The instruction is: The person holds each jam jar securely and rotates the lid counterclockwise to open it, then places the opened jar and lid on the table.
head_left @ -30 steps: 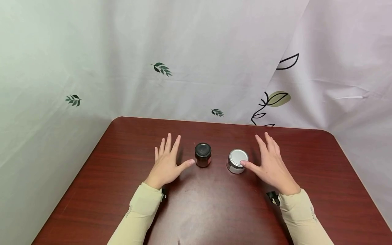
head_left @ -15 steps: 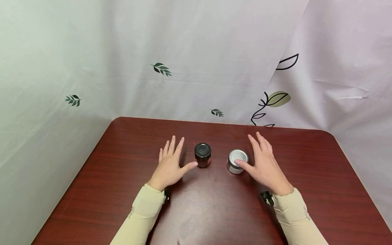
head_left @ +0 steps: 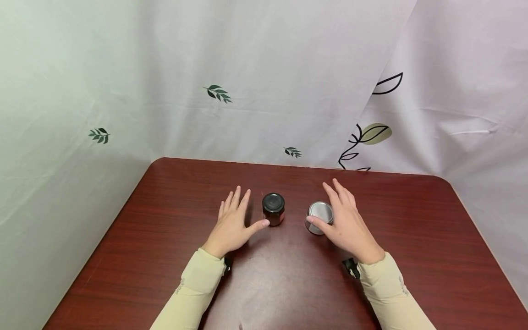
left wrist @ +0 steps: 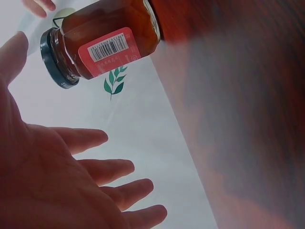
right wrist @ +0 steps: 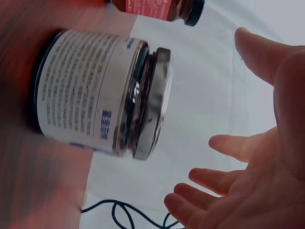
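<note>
A glass jar with a black lid [head_left: 273, 203] stands upright on the table; the left wrist view shows its amber contents and a red barcode label [left wrist: 108, 50]. My left hand [head_left: 231, 227] is just left of it, fingers spread, thumb overlapping the jar's lower edge in the head view. To the right stands a wider jar with a silver lid [head_left: 321, 211], its white printed label [right wrist: 81, 86] facing the right wrist camera. My right hand [head_left: 350, 224] is spread beside this jar, its thumb crossing in front of the lid in the head view. Both palms hold nothing.
The reddish-brown wooden table [head_left: 272, 293] has rounded far corners. Behind it hangs a white curtain [head_left: 264, 68] printed with leaves, which also runs along both sides. Dark wrist straps show at the cream sleeves [head_left: 189, 293].
Both hands have moved inward toward the jars, the right hand farther leftward than the left hand has gone rightward. The two jars stay where they were.
</note>
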Motion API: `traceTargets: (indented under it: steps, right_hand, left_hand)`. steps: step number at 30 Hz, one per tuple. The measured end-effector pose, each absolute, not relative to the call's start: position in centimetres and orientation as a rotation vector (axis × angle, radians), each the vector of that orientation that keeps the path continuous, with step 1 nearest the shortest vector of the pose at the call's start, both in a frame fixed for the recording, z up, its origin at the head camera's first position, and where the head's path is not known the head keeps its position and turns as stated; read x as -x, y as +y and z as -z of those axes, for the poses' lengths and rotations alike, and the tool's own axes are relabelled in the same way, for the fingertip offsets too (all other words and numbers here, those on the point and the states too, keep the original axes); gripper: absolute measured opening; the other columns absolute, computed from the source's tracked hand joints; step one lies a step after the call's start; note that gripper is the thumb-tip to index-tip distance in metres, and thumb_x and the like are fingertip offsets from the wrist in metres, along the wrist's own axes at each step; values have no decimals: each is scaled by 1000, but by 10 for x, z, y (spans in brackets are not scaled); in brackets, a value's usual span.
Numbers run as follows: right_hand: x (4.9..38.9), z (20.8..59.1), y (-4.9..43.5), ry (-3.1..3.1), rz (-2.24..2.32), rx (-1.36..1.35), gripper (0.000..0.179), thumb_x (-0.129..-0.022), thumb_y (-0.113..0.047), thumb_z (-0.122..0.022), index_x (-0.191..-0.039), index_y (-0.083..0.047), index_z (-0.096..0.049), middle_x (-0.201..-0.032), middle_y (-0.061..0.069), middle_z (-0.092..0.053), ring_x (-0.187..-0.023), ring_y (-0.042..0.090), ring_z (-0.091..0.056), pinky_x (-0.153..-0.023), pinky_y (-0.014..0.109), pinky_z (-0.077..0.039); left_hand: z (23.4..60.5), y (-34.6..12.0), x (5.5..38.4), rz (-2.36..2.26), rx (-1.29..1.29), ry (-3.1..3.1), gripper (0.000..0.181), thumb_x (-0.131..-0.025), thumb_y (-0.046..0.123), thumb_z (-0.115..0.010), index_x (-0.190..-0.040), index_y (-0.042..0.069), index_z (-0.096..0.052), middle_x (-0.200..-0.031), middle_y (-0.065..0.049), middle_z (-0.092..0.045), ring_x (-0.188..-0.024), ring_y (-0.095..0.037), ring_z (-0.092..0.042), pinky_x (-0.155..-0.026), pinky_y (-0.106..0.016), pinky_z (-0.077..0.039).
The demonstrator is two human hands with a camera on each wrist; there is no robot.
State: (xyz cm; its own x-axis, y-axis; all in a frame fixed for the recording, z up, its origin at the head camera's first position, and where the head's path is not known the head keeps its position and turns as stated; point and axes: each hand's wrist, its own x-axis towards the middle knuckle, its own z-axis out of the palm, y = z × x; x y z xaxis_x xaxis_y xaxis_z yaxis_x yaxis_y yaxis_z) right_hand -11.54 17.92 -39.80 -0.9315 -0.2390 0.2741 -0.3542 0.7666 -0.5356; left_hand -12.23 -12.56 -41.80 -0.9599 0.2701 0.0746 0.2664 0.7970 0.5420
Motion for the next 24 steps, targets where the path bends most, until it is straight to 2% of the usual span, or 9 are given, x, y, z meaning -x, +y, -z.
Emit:
traceTargets:
  steps: [9, 15, 24]
  right_hand:
    - [116, 399, 169, -2760, -917, -484, 90, -86, -38, -80, -156, -6, -34, -163, 21, -23, -146, 43, -24, -109, 62, -33]
    - [116, 398, 163, -2748, -936, -498, 87, -88, -39, -78, -156, -6, -35, -163, 19, -25, -146, 41, -25, -110, 60, -33]
    - [117, 396, 153, -2749, -948, -521, 86, -90, -41, -76, -155, -3, -35, -162, 20, -26, -146, 42, -27, -112, 60, -31]
  left_hand:
    - [420, -122, 123, -930, -449, 2960, 99, -90, 60, -67, -160, 5, -25, -166, -21, -15, -152, -44, -12, -118, -66, -10]
    - [419, -121, 125, -955, -439, 2934, 95, -90, 58, -68, -159, 4, -29, -165, -20, -20, -152, -43, -16, -120, -61, -13]
    - [420, -117, 126, -1012, -425, 2885, 94, -92, 57, -67, -160, 7, -25, -165, -18, -23, -151, -41, -20, -120, -60, -15]
